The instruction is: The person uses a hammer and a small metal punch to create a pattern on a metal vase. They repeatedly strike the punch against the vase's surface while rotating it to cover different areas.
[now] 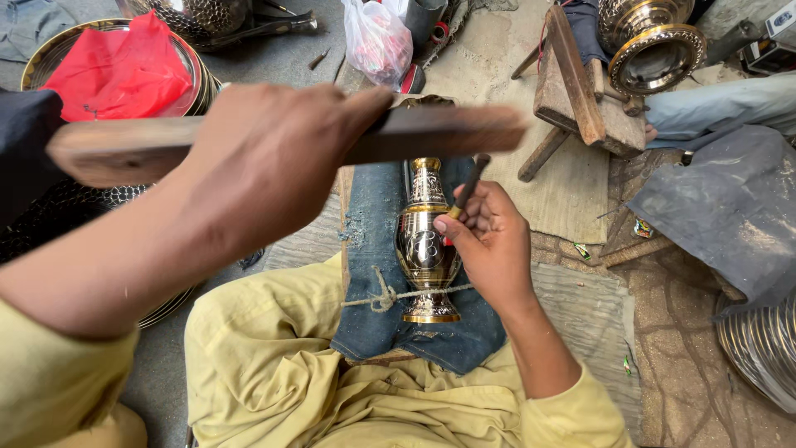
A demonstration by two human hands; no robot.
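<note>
While left hand [265,162] grips a raised wooden bat [282,141], right hand [489,241] pinches a chisel [466,189] against the tied brass vase [426,249]; trays [195,83] crowd left.

Brass vase [426,241] gold and silver with engraved patterning, on faded blue denim cloth [373,249]; far left, red cloth [120,70]; yellow trousers [282,382] near

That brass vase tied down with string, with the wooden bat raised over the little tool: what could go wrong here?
The left hand swings a wooden mallet above the right hand, whose fingers pinch a thin chisel against the vase. A stroke off line might hit those fingers. The chisel tip could skid and scratch the polished metal. Only one string binds the vase, so it might roll.
</note>
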